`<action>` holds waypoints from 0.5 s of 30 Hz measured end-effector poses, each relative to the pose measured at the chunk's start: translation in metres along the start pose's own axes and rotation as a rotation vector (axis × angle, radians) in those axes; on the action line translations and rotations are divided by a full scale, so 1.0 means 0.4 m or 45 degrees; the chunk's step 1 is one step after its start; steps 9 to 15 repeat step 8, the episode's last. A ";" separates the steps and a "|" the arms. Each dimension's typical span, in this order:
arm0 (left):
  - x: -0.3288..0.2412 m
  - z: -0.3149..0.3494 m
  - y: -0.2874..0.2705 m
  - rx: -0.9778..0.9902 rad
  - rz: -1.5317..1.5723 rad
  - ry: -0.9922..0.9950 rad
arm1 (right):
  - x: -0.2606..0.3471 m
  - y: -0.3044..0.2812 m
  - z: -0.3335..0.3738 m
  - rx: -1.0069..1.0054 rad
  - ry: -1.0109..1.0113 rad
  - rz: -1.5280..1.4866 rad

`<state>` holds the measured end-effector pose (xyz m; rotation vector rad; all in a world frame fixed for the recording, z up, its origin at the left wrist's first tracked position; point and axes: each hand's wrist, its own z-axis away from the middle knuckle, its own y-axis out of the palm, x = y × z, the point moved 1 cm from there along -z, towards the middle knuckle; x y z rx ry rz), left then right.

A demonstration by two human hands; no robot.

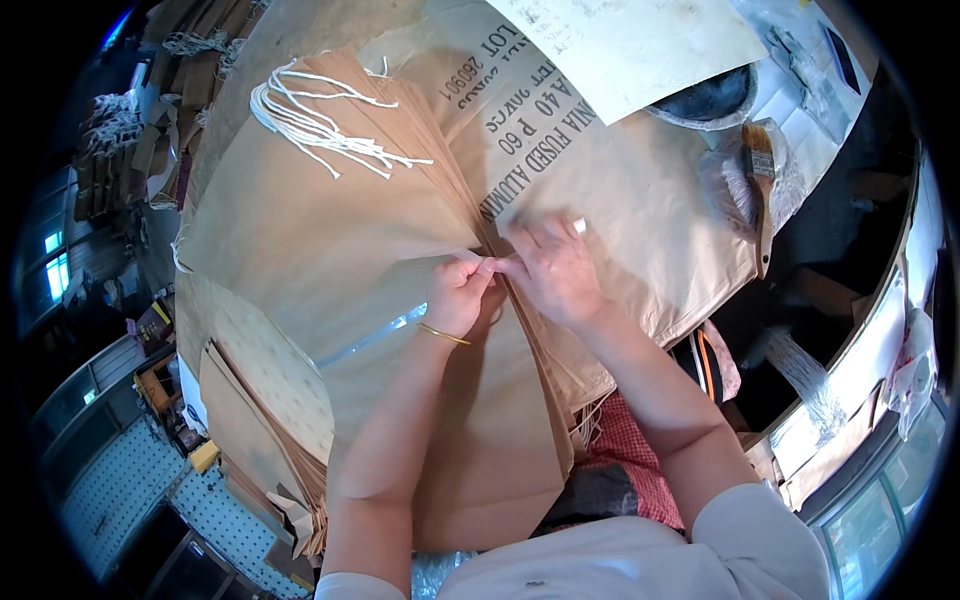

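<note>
On brown paper bags (300, 230), both hands (510, 280) pinching edge

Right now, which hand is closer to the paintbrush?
The right hand. It sits on the brown paper bags, nearer the paintbrush at the right. The left hand is farther away.

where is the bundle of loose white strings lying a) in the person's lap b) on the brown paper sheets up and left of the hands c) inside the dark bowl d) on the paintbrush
b: the white strings lie spread on the brown paper sheets, up and left of the left hand and right hand.
</note>
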<state>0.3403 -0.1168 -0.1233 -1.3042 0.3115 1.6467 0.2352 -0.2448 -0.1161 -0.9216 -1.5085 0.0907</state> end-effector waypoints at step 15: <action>-0.126 -0.051 -0.049 0.392 0.057 -0.748 | 0.081 -0.027 0.098 0.706 0.841 -0.688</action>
